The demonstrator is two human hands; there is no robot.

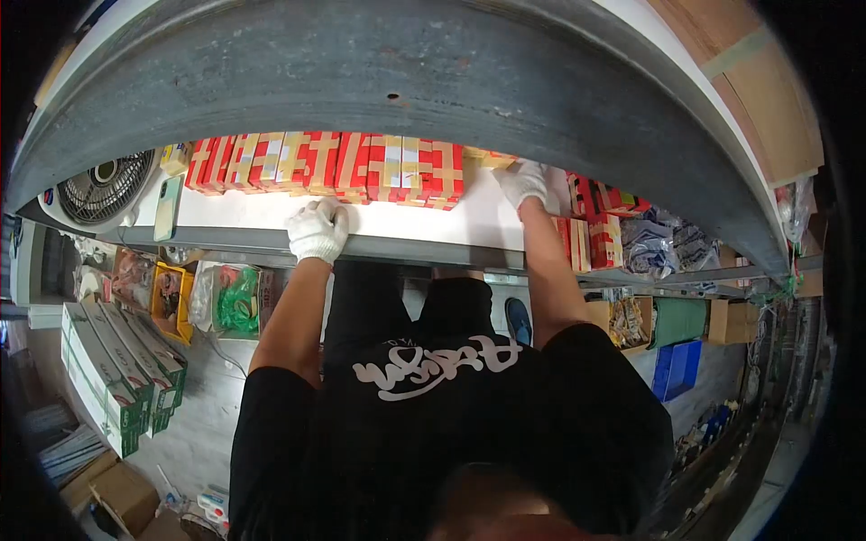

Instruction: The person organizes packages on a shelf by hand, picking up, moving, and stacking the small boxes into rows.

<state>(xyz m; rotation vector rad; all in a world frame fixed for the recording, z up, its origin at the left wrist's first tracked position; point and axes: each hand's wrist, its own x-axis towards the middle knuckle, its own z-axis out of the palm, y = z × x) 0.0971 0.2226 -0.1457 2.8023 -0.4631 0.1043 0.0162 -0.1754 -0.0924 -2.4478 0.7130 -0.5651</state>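
Observation:
My left hand, in a white knitted glove, rests at the front edge of the white shelf with its fingers curled over the edge. Just beyond it stands a row of red boxes bound with tan tape. My right hand, gloved too, reaches deeper onto the shelf, beneath the grey metal beam. Its fingertips are partly hidden there. Close to its left side lies a tan-and-yellow box, mostly covered by the beam; whether the hand touches it I cannot tell.
A fan and a phone are at the left. More red boxes and plastic-wrapped bundles sit at the right. Below are long cartons, an orange bin and a blue crate.

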